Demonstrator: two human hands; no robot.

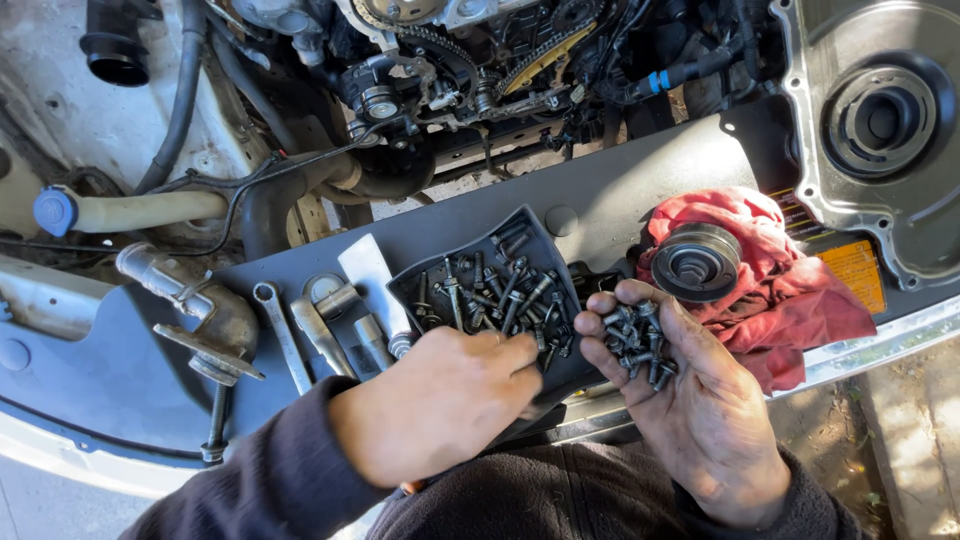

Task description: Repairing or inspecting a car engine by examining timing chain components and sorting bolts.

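Cupped right hand [690, 400] holds loose bolts [637, 345], unclamped; left hand [440, 400] fingertips pinch into tray [545, 240] at panel's [620, 180] front edge. Risk: palm tilts, bolts spill off edge; tray tips.

You are working outdoors at a car's open engine bay, a driveway or yard repair spot rather than a fitted workshop. An exposed timing chain [540, 55] and hoses show above the grey front panel [620, 180], where wrenches [285, 335], a black tray [495, 285] of bolts, a red rag [770, 280] and a pulley [697, 262] lie in hard sunlight, with bare dirt ground [850, 430] beside the bumper
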